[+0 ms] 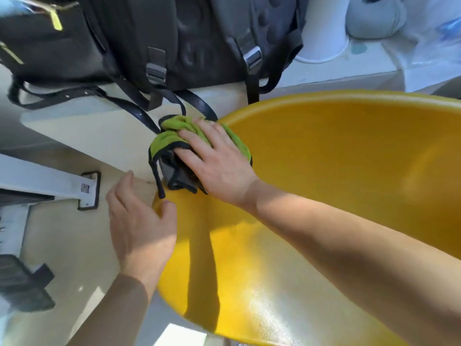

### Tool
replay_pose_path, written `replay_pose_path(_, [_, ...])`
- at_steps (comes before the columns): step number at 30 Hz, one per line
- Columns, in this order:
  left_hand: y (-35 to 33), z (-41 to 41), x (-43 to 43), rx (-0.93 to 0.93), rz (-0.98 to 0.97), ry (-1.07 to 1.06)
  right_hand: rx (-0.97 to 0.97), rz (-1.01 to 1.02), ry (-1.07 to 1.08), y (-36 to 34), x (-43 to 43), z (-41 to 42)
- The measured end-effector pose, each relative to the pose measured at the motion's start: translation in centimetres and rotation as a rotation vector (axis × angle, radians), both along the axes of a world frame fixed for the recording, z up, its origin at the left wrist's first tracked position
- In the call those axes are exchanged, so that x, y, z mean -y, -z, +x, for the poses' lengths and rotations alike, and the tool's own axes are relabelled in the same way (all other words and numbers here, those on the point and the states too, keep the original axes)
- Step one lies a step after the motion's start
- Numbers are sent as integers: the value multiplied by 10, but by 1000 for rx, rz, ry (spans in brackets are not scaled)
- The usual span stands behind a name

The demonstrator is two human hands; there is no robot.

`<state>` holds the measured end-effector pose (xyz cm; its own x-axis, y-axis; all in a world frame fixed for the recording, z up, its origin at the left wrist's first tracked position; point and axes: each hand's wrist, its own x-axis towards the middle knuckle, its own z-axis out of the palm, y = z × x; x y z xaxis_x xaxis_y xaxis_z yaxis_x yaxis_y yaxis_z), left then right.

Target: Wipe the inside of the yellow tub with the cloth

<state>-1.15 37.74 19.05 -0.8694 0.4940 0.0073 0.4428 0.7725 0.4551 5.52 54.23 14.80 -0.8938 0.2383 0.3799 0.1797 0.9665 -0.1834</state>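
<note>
The right hand (219, 166) is laid flat, fingers spread, on top of the bunched cloth (174, 136); nothing is pinched, the cloth being pressed down under palm and fingers. The cloth, green with a dark edging and a grey underside, is draped over the rim of the yellow tub (349, 171) at the tub's left side, part of it hanging outside the wall and part lying just inside. A dark loop of its edging trails down the outer wall.

The left hand (139, 221) is set against the outside of the tub, thumb touching the rim just below the cloth, fingers loosely curved; no closed grip is shown, and it is judged to be steadying the tub.

The step in hand is judged to be the wiping itself, at the rim and upper wall. The floor and far wall of the tub show no cloth contact at this moment. The next move is judged to call for the cloth to be drawn down inside the wall under maintained palm pressure, with the tub held still.

The tub rests on a pale worktop (74, 136). A dark backpack (154, 38) stands behind it, its straps (139, 113) lying close to the cloth and liable to be caught.
</note>
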Motion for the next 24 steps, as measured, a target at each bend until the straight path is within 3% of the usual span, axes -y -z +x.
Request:
replay_pose_path(5, [4, 17, 14, 330, 296, -280, 81, -27, -181, -22, 32, -16])
replay_pose_path(9, [5, 40, 20, 328, 208, -411, 239, 13, -372, -33, 56, -18])
replay_pose_path(15, [2, 51, -6, -18, -90, -85, 186, 167, -215, -33, -7, -8])
replay_pose_path(19, [-4, 46, -55, -86, -346, 159, 169, 175, -10, -34, -64, 18])
replay_pose_path(24, [-15, 54, -124, -226, -456, 410, 205, 151, 234, -32, -127, 70])
